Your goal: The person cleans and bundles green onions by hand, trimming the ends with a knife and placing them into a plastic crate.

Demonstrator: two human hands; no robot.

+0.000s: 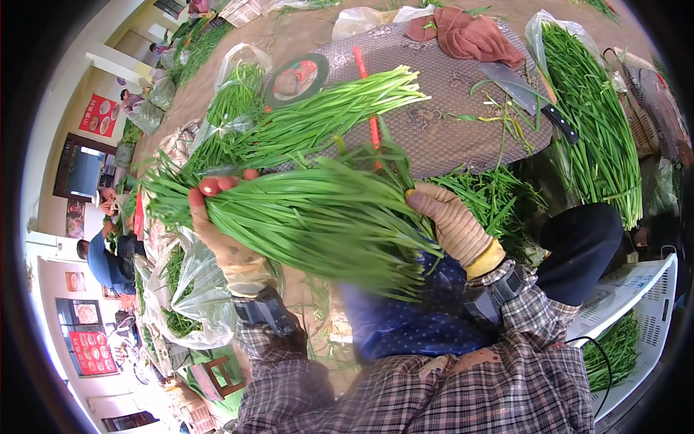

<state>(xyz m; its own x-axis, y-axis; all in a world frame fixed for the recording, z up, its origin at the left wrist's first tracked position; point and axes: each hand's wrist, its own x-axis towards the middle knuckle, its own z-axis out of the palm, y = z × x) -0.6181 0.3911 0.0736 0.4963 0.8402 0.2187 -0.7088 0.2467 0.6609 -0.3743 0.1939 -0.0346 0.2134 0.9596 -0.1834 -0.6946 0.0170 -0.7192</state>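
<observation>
A large loose bunch of garlic chives [303,217] lies across my lap in the air, its right end blurred. My left hand [225,233], in a glove with bare-looking reddish fingertips, grips the leafy left part. At the bunch's right side my right hand [447,222], in a striped knit glove, pinches some of the strands between thumb and fingers. Just beyond, a second bunch of chives [336,114] rests on the patterned cloth-covered table [428,135], over a red strip [374,133]. A blue dotted apron [423,325] covers my lap.
On the table are a tape roll [270,93], a reddish-brown cloth [466,38] and a knife [509,87] with a black handle. Bagged chives [591,119] stand right, above a white plastic crate [669,304]. Left is a clear plastic bag [209,298]; a person [111,263] works farther off.
</observation>
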